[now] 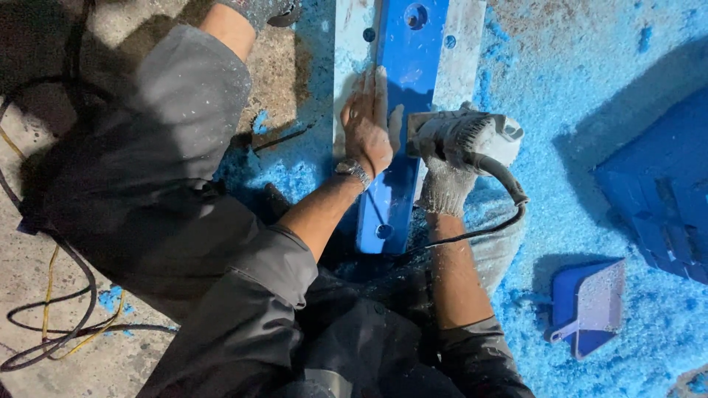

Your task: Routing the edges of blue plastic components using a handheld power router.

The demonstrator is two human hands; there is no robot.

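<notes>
The blue beam (402,96) lies lengthwise on the floor (110,361), running from 12 o'clock down to about 6 o'clock in the view, with round holes near both ends and pale, dusty strips along its edges. The left hand (366,127) rests flat on it, fingers together and stretched toward 12, pressing down rather than gripping; a watch (352,169) sits on that wrist. Just beside it, at 3 o'clock of that hand, the right hand (445,188), in a white knit glove, is clamped on the grey power tool (466,136), whose nose meets the beam's right edge. The tool's black cord (509,193) loops down past the wrist toward 5 o'clock.

Blue shavings (575,133) cover the floor on the right. A blue dustpan (588,306) lies at 4 o'clock, and a stack of blue parts (656,191) at 3 o'clock. Black and yellow cables (51,309) trail at 8 o'clock.

The bare left hand lies very near the tool's working end; a kick or skid along the edge would likely carry the tool into those fingers. The cord hangs close to the beam and could snag or be drawn under. The beam looks held by hand pressure only, so it may shift on the loose shavings.
</notes>
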